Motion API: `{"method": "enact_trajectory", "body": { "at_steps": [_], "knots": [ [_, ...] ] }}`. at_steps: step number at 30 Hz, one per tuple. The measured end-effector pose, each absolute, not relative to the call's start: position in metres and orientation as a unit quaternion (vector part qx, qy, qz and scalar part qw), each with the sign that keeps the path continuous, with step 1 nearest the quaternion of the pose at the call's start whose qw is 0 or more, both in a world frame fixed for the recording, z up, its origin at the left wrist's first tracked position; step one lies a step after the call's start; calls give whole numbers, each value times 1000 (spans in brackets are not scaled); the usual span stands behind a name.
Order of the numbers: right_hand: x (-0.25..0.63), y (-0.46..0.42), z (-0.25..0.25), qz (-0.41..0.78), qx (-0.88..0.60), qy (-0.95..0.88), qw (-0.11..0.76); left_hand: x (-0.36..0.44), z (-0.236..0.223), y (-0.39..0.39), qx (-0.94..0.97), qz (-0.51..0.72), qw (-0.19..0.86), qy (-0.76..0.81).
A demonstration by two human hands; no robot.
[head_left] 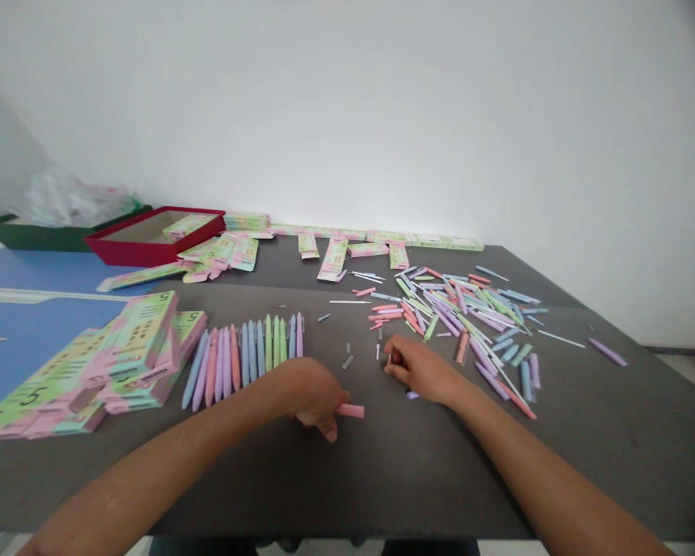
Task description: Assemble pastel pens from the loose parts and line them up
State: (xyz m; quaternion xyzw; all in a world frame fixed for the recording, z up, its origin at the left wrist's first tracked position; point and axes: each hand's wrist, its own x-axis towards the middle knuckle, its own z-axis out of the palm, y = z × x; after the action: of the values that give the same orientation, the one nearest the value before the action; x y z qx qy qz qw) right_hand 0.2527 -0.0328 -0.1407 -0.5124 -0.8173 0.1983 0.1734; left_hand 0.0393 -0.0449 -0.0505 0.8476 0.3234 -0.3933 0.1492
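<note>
My left hand (316, 398) grips a short pink pen barrel (350, 411) that sticks out past its fingers, just above the dark table (382, 479). My right hand (420, 369) rests at the edge of a loose heap of pastel pen parts (457, 324), its fingertips pinched on a small pink piece (391, 359). A neat row of pastel pens (243, 355) lies side by side to the left of my left hand. A few small grey and clear pen pieces (347, 361) lie between my hands.
Stacked green-and-pink printed boxes (93, 371) stand at the left, beside a blue surface (35, 340). Farther back are a red box (150, 239) holding printed cards, a green tray (46, 235) with a plastic bag (69, 199), and several flat cartons along a white wall (347, 116).
</note>
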Motion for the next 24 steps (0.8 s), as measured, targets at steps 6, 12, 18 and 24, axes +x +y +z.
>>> {"method": "enact_trajectory", "body": {
  "at_steps": [6,12,18,24],
  "knots": [
    [250,-28,-147,136,-504,-834,180,42,-46,-49,844,-390,152,336],
    [250,-24,-152,144,-554,-794,207,45,-42,-53,838,-404,153,335],
    [245,-18,-153,133,-574,-780,210,47,-42,-55,841,-403,149,329],
    [243,-14,-154,126,-587,-775,196,47,-42,-57,839,-401,152,335]
  ]
}}
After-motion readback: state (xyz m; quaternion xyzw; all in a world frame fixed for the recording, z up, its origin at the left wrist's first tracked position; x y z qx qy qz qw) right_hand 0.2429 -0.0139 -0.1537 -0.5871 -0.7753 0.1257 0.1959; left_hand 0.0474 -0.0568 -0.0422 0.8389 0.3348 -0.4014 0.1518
